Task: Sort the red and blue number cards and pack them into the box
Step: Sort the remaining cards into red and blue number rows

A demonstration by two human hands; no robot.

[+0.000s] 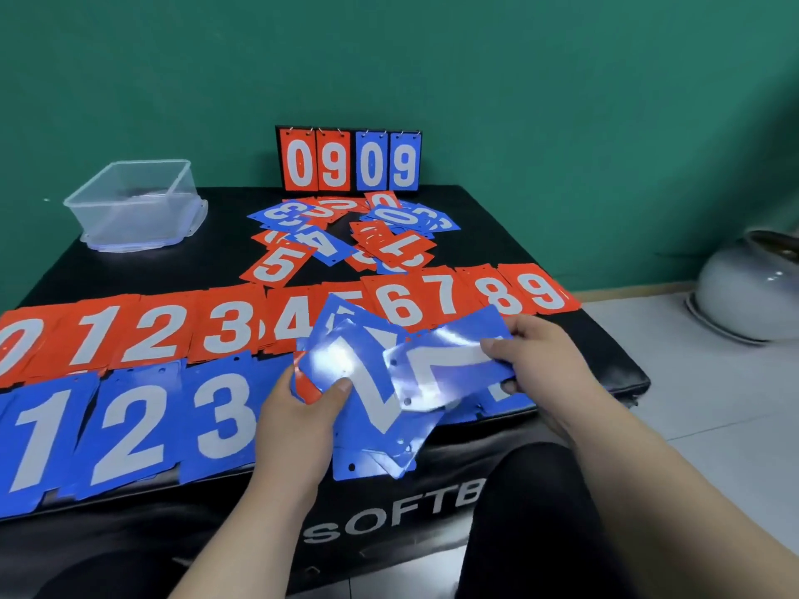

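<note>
Fingers of the left hand (298, 425) grip several fanned blue cards (380, 430), the right hand (540, 361) pinches one blue card (445, 361), near ten red piles (160, 335) and three blue piles (125, 425).

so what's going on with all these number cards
A person is sorting number cards on a black padded table. The left hand grips a bunch of blue cards while the right hand pinches one blue card over it. A red row runs 0 to 9; the blue row shows 1, 2, 3. A mixed pile lies behind, and the clear box stands at the back left.
</note>
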